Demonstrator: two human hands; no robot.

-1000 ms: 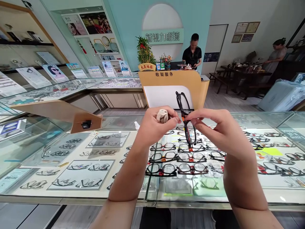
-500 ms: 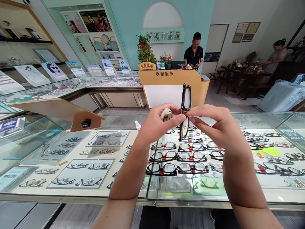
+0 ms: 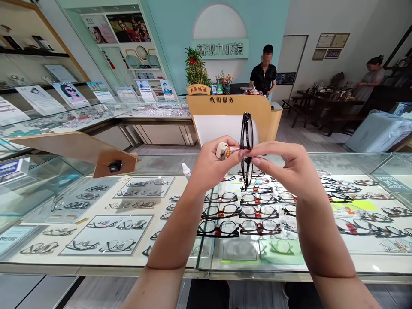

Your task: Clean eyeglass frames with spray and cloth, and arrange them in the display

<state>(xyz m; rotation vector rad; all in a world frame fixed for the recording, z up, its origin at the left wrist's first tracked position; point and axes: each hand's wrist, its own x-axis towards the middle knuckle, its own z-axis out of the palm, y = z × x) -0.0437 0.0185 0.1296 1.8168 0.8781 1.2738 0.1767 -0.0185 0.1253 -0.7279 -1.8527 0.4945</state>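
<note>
A pair of black-framed eyeglasses (image 3: pixel 243 131) is held on end above the glass counter, one lens over the other. My left hand (image 3: pixel 210 169) closes on the frame near its middle, thumb in front. A crumpled beige cloth (image 3: pixel 221 150) is tucked in the same hand, beside a small orange-and-white label (image 3: pixel 233 151). From the other side, my right hand (image 3: pixel 289 165) pinches the glasses around the bridge between thumb and fingers. The fingertips of both hands almost meet there and hide the bridge.
Rows of eyeglasses (image 3: pixel 222 211) lie in the glass display case (image 3: pixel 206 274) below my hands. A white bottle (image 3: pixel 186 171) stands behind my left forearm. At left is a tilted wooden panel (image 3: pixel 80 146). A person (image 3: pixel 264 77) stands behind the cashier desk (image 3: pixel 231 105); another is farther right.
The eyeglasses have turned in my fingers and now show more edge-on. An orange-and-white label has come into sight by the cloth. My right hand has shifted slightly left.
</note>
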